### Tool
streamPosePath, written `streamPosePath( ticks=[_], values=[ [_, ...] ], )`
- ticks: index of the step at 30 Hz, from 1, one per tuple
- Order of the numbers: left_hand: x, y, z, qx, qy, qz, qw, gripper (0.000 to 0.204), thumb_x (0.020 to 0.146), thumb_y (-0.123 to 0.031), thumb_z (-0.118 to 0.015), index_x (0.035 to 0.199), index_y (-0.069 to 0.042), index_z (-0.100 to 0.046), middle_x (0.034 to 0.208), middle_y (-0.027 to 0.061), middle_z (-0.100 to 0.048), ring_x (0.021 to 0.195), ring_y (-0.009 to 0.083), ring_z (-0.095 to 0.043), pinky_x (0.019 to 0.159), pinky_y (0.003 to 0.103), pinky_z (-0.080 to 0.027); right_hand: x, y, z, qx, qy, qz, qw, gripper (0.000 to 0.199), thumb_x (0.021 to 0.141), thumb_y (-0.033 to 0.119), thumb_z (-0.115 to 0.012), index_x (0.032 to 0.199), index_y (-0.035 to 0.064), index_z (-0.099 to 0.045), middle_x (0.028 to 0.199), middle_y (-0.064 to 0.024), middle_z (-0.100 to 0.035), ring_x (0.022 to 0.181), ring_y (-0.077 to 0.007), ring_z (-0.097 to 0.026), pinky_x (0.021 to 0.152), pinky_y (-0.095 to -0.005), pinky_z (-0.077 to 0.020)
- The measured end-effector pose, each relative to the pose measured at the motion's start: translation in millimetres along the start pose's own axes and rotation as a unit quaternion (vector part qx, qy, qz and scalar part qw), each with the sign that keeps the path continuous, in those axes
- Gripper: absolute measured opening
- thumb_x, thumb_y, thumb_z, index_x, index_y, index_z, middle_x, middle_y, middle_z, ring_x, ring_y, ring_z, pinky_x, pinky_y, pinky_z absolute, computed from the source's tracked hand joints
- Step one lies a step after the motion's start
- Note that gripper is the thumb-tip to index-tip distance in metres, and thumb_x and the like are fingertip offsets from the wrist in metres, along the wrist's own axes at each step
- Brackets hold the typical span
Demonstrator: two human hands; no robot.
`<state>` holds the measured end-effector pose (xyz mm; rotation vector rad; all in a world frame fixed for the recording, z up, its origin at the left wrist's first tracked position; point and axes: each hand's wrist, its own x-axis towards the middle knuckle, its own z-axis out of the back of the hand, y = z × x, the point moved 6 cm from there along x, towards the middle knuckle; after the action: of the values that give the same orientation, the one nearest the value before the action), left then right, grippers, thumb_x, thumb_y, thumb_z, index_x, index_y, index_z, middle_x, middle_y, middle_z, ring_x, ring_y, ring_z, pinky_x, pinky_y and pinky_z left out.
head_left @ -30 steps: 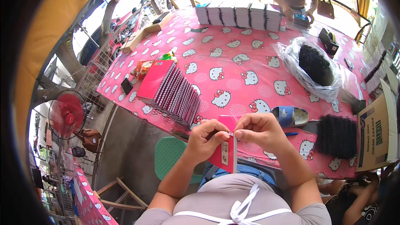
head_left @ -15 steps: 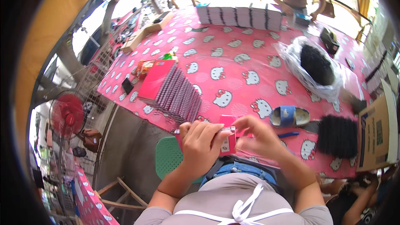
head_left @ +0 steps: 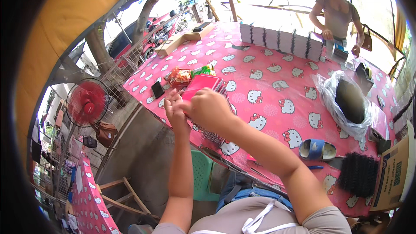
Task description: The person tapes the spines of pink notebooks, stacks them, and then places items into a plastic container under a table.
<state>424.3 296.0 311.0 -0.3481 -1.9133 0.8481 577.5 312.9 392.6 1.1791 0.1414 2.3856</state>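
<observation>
A stack of red spiral-bound notebooks [head_left: 203, 83] stands at the table's left part, partly hidden behind my hands. My right hand [head_left: 210, 109] lies across the near side of the stack, its fingers bent and bunched; whatever they hold is out of sight. Close against it on the left is my left hand [head_left: 175, 110], turned palm up with its fingers apart and slightly curled. No object shows clearly in the left hand.
Snack packets [head_left: 184, 77] and a phone [head_left: 157, 89] lie by the stack. Rightward are a blue slipper [head_left: 317, 149], black spiral coils [head_left: 357, 174], a plastic bag [head_left: 331, 99] and a carton [head_left: 392, 169]. Another person [head_left: 340, 17] stands beyond notebook piles [head_left: 277, 41]. A green stool [head_left: 203, 175] is below.
Both hands have moved left and forward to the notebook stack. The small red notebook they held before my waist no longer shows clearly. The view has shifted left, and the other person now stands more upright.
</observation>
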Motion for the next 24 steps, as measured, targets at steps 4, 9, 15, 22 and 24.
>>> streamPosePath(
  ticks=[4, 9, 15, 22, 24],
  values=[
    [4, 2, -19, 0.039, -0.089, 0.103, 0.99, 0.019, 0.093, -0.013, -0.052, 0.104, 0.001, -0.058, 0.101, 0.0066, -0.062, 0.09, 0.0102, -0.055, 0.081, 0.025, -0.044, 1, -102, 21, 0.175, -0.26, -0.16, 0.936, 0.032, 0.091, 0.031, -0.054, 0.078, 0.0025, -0.061, 0.066, -0.0177, -0.056, 0.067, -0.0324, -0.056, 0.062, -0.0433, -0.0437],
    [10, 12, -17, 0.05, -0.111, 0.115, 0.986, 0.018, 0.093, -0.015, -0.053, 0.101, 0.0, -0.061, 0.098, 0.0038, -0.062, 0.086, 0.0082, -0.055, 0.079, 0.024, -0.044, 14, -122, -17, 0.271, -0.212, -0.262, 0.901, 0.039, 0.092, 0.032, -0.053, 0.072, -0.0014, -0.049, 0.071, -0.0217, -0.053, 0.069, -0.0351, -0.054, 0.064, -0.0438, -0.0405],
    [-3, -60, -3, 0.146, -0.126, -0.023, 0.981, 0.037, 0.093, -0.024, -0.053, 0.121, 0.001, -0.051, 0.091, 0.0021, -0.059, 0.088, 0.0109, -0.051, 0.082, 0.029, -0.04, -65, -135, 34, 0.168, -0.164, -0.195, 0.952, 0.032, 0.083, 0.03, -0.065, 0.09, 0.0003, -0.058, 0.09, -0.0186, -0.059, 0.085, -0.0343, -0.057, 0.074, -0.0413, -0.0449],
    [-95, -270, -158, -0.561, 0.56, -0.002, 0.61, 0.013, 0.091, -0.019, -0.052, 0.104, -0.015, -0.054, 0.066, 0.009, -0.048, 0.056, 0.0161, -0.048, 0.048, 0.031, -0.034, -289, -168, 35, -0.02, 0.248, -0.352, 0.902, 0.043, 0.074, 0.03, -0.074, 0.103, 0.0033, -0.058, 0.107, -0.0157, -0.055, 0.105, -0.034, -0.052, 0.087, -0.0418, -0.0444],
    [-114, -283, -157, -0.531, 0.587, -0.022, 0.611, 0.003, 0.092, -0.018, -0.048, 0.092, -0.017, -0.051, 0.065, 0.0056, -0.045, 0.056, 0.0154, -0.046, 0.049, 0.03, -0.032, -303, -162, 26, -0.037, 0.281, -0.373, 0.883, 0.046, 0.071, 0.029, -0.075, 0.105, 0.0034, -0.056, 0.111, -0.0152, -0.053, 0.108, -0.034, -0.051, 0.087, -0.0418, -0.0441]
  ],
)
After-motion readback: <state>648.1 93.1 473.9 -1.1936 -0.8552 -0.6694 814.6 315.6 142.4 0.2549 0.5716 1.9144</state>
